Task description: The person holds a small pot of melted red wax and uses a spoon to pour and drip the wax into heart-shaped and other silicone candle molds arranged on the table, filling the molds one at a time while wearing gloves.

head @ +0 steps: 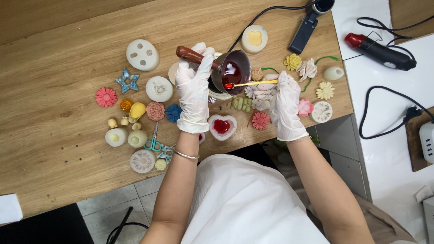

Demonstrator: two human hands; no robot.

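Note:
My left hand [194, 88], in a white glove, grips the brown wooden handle [191, 54] of a small metal melting pot [233, 70] holding dark red liquid. The pot is tilted, held above a white burner stand [219, 94]. My right hand [285, 105], also gloved, holds a thin gold spoon [251, 83] whose tip dips into the red liquid. A white heart-shaped mould [222, 126] filled with red sits on the wooden table [54, 58] just below the pot.
Many small moulds and cast flowers lie around: a white round mould [142, 54], a blue star [127, 80], a pink flower [106, 97], green scissors [153, 141]. A black tool [305, 30] and a red-tipped heat gun [379, 50] with cables rest at the right.

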